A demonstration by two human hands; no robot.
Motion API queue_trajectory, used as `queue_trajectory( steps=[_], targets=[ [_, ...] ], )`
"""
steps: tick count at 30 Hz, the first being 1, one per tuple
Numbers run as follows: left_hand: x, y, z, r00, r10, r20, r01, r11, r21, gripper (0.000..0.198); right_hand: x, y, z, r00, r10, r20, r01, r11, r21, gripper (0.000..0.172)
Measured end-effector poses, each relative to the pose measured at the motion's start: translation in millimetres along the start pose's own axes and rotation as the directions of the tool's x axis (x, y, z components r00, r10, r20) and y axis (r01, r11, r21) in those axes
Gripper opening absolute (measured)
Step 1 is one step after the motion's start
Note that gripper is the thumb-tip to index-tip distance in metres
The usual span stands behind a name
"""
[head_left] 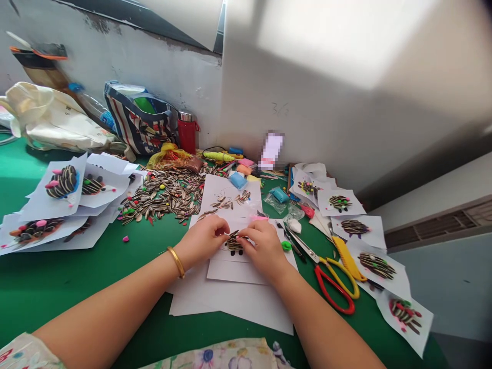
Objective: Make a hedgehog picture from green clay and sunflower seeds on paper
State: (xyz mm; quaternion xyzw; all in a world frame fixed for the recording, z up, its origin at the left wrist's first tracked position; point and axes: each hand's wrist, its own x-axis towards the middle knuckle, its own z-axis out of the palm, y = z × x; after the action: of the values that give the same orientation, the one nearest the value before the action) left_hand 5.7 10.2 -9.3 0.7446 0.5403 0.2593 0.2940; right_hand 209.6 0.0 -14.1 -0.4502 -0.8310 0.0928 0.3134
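A small hedgehog-like figure of striped sunflower seeds [233, 245], with black feet, lies on white paper in front of me. My left hand [205, 237], a gold bangle on its wrist, pinches at the figure's left edge. On the other side, my right hand [265, 248] has thumb and forefinger closed at the right edge. Any single seed between the fingertips is hidden. Under the figure are several stacked white sheets [230, 302]. Loose seeds [230, 200] lie on the paper just beyond my hands, and a big heap of sunflower seeds [165, 195] spreads behind my left hand.
Scissors [323, 264] with red and yellow handles and a yellow cutter [348, 259] lie at right. Finished seed pictures stand in piles at left [63, 184] and right [371, 266]. Clay packets [280, 195], a red bottle [187, 133] and a striped bag [140, 120] are at the back.
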Motion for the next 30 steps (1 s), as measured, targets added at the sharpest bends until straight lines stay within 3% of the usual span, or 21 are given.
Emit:
queue_trajectory(
  steps=[12, 30],
  targets=[
    [-0.8, 1.2, 0.2, 0.998, -0.019, 0.063, 0.017, 0.999, 0.031, 0.007, 0.3, 0.1, 10.1, 0.999, -0.015, 0.029, 0.016, 0.998, -0.056, 0.010],
    [-1.7, 5.0, -2.6, 0.993, -0.057, 0.103, 0.047, 0.995, 0.092, 0.010, 0.9, -0.8, 8.0, 0.997, 0.025, 0.068, -0.022, 0.999, -0.042, 0.008]
  ],
)
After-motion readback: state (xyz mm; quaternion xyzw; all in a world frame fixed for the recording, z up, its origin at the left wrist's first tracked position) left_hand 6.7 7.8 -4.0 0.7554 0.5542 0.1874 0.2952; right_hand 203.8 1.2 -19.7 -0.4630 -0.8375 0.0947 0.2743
